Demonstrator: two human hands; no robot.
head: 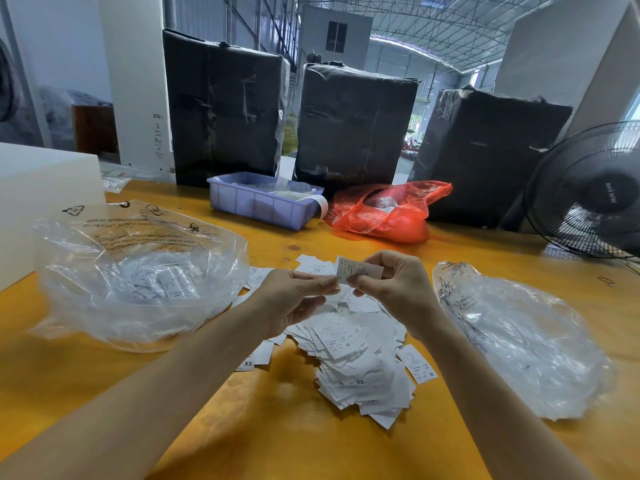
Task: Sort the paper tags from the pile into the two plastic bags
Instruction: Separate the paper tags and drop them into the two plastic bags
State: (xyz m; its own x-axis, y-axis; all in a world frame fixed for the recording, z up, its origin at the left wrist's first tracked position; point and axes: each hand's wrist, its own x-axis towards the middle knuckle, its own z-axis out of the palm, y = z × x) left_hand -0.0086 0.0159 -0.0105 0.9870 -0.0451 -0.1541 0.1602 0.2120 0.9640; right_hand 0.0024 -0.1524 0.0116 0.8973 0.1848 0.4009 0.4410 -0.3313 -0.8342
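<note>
A pile of white paper tags (356, 362) lies on the yellow table (277, 427) in front of me, some marked XS or M. Above the pile both hands hold up a small printed tag (353, 270). My left hand (294, 299) pinches its left edge; my right hand (394, 285) pinches its right part between thumb and fingers. A clear plastic bag (138, 271) with several tags inside lies open at the left. A second clear plastic bag (519, 337) lies at the right; its contents are hard to make out.
A purple plastic bin (263, 202) and a red plastic bag (388, 213) stand behind the pile. Three black wrapped bales (353, 126) line the table's far edge. A black fan (588, 192) stands at the right, a white box (41, 188) at the left.
</note>
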